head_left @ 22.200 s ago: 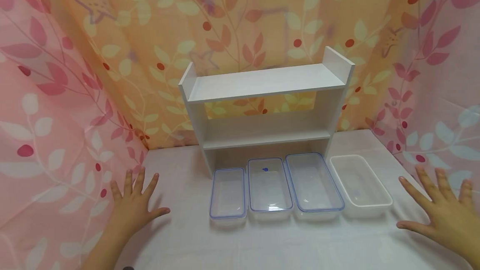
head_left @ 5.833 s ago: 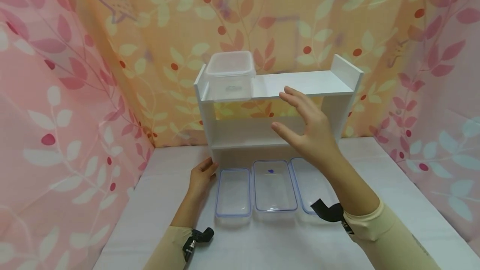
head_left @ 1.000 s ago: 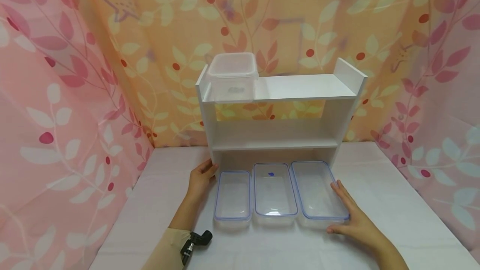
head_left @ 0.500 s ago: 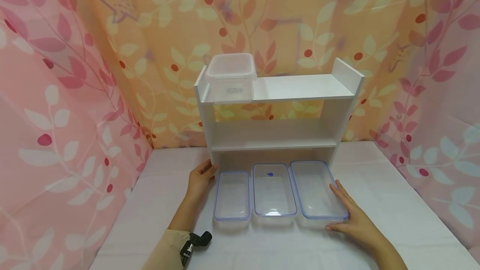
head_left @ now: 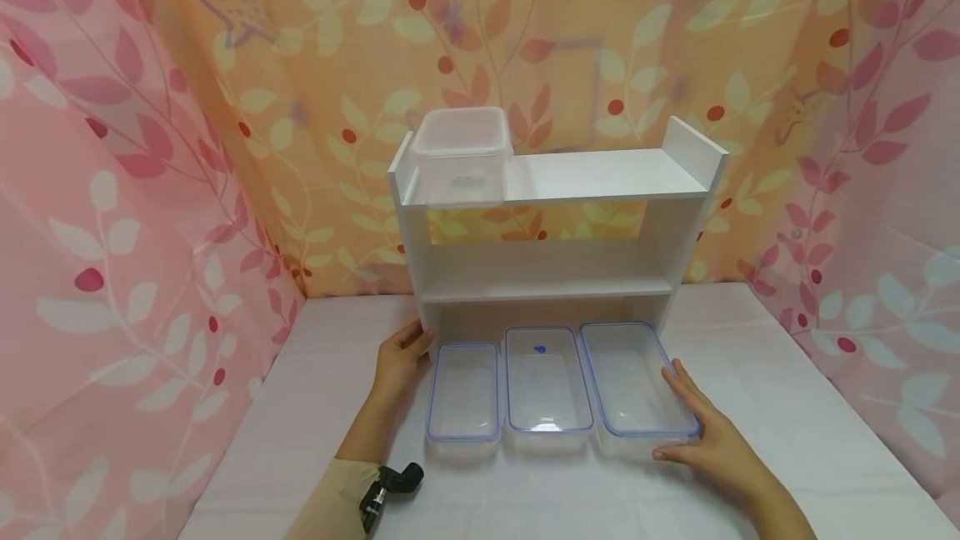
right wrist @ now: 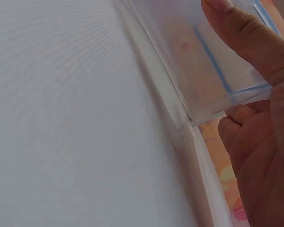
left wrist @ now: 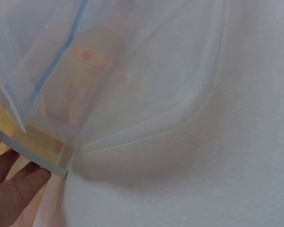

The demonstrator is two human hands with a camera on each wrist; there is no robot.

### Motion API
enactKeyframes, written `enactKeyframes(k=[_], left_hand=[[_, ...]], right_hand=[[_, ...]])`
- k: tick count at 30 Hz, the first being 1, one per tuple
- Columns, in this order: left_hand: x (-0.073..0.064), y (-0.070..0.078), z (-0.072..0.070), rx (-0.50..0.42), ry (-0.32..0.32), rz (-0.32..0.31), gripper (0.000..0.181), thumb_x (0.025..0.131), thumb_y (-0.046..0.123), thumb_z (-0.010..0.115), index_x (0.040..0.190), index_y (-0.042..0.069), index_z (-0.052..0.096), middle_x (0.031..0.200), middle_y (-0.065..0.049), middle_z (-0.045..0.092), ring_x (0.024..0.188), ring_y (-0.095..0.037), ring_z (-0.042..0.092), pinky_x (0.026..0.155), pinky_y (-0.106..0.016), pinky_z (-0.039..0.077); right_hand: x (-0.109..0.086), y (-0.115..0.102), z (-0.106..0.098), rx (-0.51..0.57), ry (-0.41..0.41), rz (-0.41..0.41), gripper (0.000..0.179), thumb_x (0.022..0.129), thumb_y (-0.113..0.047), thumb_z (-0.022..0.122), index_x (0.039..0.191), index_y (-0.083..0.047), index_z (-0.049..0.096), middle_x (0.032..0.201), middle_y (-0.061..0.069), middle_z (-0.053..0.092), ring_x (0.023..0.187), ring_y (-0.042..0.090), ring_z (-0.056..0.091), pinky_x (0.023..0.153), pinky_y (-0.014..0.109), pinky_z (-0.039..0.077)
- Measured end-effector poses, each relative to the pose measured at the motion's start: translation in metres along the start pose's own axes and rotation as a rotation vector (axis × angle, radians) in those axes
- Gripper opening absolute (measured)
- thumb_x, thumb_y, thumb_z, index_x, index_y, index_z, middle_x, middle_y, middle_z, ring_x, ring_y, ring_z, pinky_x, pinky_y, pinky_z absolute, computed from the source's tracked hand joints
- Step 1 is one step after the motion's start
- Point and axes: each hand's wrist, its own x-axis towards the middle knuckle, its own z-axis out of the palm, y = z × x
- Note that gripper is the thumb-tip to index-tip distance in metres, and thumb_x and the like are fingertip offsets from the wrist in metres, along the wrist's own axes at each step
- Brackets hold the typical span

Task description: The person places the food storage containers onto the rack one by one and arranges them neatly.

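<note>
My left hand (head_left: 399, 361) grips the lower left side panel of a small white shelf (head_left: 551, 269). In the left wrist view its fingers (left wrist: 19, 182) lie along one face of the panel's edge. At the front right corner of the rightmost food container (head_left: 633, 382), which has a blue-rimmed lid, my right hand (head_left: 712, 436) holds on. Its thumb presses the front wall and its fingers lie along the right side. Two more blue-rimmed containers, a middle one (head_left: 549, 382) and a smaller left one (head_left: 463, 394), stand beside it. A white-lidded container (head_left: 461, 157) sits on the shelf top, far left.
The shelf has a middle board (head_left: 547, 273) with open space above and below it. A white cloth (head_left: 795, 407) covers the table. Patterned curtains enclose the back and both sides, with a pink one (head_left: 135, 315) at the left. A wrist camera (head_left: 390, 490) is strapped to my left sleeve.
Since the earliest frame, the white-lidded container went from the table's right to the shelf top, and my left hand came to the shelf. My right hand has since lowered to the rightmost container.
</note>
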Motion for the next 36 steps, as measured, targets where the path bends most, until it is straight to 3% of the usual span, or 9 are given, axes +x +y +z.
enactKeyframes(k=[7, 13, 20, 29, 36], left_hand=[[0.0, 0.0, 0.0, 0.005, -0.002, -0.006, 0.052, 0.096, 0.016, 0.074, 0.142, -0.001, 0.058, 0.144, -0.02, 0.059, 0.121, -0.024, 0.063, 0.108, -0.055, 0.047], [0.0, 0.0, -0.001, -0.008, -0.005, -0.003, 0.052, 0.096, 0.016, 0.074, 0.142, -0.002, 0.057, 0.144, -0.021, 0.059, 0.121, -0.024, 0.063, 0.109, -0.055, 0.046], [0.0, 0.0, -0.001, 0.013, -0.004, -0.004, 0.05, 0.096, 0.015, 0.073, 0.142, 0.0, 0.058, 0.144, -0.021, 0.059, 0.121, -0.022, 0.064, 0.108, -0.055, 0.047], [0.002, 0.001, -0.002, -0.034, -0.008, 0.001, 0.053, 0.095, 0.016, 0.075, 0.141, -0.003, 0.057, 0.144, -0.024, 0.058, 0.13, -0.037, 0.058, 0.109, -0.056, 0.046], [0.001, 0.0, -0.001, -0.011, -0.005, 0.001, 0.051, 0.096, 0.015, 0.074, 0.141, -0.002, 0.058, 0.143, -0.023, 0.059, 0.124, -0.03, 0.063, 0.108, -0.056, 0.047]], right_hand=[[-0.001, -0.004, -0.003, 0.032, 0.01, -0.02, 0.113, 0.064, -0.011, 0.097, 0.159, -0.009, 0.036, 0.17, 0.019, 0.013, 0.151, -0.012, 0.006, 0.109, -0.003, 0.012], [-0.003, -0.008, -0.005, 0.038, 0.022, -0.037, 0.113, 0.064, -0.008, 0.097, 0.159, -0.007, 0.036, 0.171, 0.017, 0.014, 0.151, -0.01, 0.008, 0.109, -0.002, 0.017], [-0.005, -0.016, -0.011, 0.034, 0.0, 0.014, 0.113, 0.067, -0.01, 0.096, 0.161, -0.011, 0.033, 0.172, 0.012, 0.011, 0.149, -0.014, 0.007, 0.102, -0.001, 0.024], [-0.004, -0.024, -0.016, 0.022, 0.003, 0.037, 0.111, 0.069, -0.01, 0.095, 0.161, -0.013, 0.033, 0.172, 0.012, 0.011, 0.147, -0.016, 0.008, 0.101, 0.0, 0.026], [-0.005, -0.029, -0.023, 0.061, 0.006, 0.01, 0.111, 0.069, -0.002, 0.093, 0.161, -0.009, 0.032, 0.172, 0.013, 0.011, 0.148, -0.015, 0.01, 0.101, -0.001, 0.028]])
